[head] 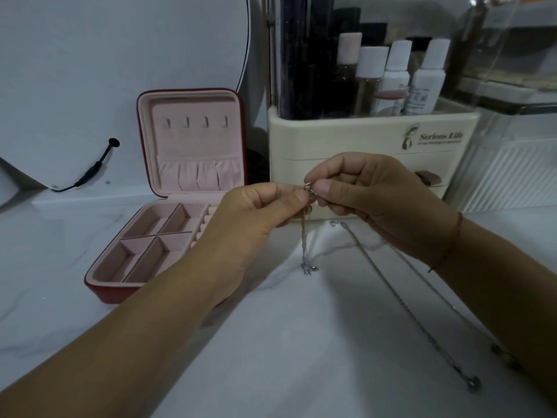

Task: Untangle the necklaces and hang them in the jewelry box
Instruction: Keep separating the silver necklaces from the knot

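Open red jewelry box with pink lining [193,146] at left, lid upright, just beside left hand [250,218]. Left hand and right hand [370,191] together at centre, fingertips pinching clasp of thin silver necklace [305,242]; chain hangs below. Second silver chain [407,300] lies on white tabletop [271,342] under right wrist. Cream cosmetic organizer [346,137] close behind hands.

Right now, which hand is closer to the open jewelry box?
Left. The left hand is by the right edge of the jewelry box; the right hand is farther right, before the cream organizer. Both pinch one necklace.
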`<state>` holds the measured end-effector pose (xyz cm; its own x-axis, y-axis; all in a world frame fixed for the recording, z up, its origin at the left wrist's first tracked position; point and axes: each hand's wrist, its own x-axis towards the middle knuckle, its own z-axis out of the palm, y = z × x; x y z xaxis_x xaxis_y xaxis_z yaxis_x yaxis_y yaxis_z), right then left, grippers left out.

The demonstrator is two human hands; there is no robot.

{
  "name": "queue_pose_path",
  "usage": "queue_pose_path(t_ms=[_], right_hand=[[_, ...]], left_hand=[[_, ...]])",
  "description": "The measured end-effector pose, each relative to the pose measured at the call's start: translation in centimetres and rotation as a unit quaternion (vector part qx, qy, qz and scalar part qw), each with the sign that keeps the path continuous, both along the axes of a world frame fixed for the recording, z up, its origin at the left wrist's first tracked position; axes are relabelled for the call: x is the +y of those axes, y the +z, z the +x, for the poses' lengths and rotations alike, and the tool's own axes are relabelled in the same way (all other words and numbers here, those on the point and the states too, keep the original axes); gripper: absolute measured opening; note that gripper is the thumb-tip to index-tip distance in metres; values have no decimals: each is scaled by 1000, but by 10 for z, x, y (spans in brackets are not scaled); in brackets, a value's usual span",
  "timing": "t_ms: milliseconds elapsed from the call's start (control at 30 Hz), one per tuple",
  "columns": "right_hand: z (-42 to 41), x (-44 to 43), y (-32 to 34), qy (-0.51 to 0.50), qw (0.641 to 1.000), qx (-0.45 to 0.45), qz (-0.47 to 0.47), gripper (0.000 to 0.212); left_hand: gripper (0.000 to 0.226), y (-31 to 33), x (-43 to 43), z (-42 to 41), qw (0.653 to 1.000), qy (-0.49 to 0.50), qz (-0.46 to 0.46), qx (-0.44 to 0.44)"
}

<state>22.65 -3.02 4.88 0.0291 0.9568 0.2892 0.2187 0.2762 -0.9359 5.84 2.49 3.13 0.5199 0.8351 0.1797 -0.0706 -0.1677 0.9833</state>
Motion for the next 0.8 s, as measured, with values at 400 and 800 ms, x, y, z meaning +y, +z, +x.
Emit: queue_pose_path(t_ms=[400,800], right_hand=[[5,2,-2,28,999,20,13,20],[1,1,-3,53,998,18,-21,16]], left_hand=[[20,3,-3,-1,1000,2,-14,-17],[19,-2,4,3,997,4,-71,-25]])
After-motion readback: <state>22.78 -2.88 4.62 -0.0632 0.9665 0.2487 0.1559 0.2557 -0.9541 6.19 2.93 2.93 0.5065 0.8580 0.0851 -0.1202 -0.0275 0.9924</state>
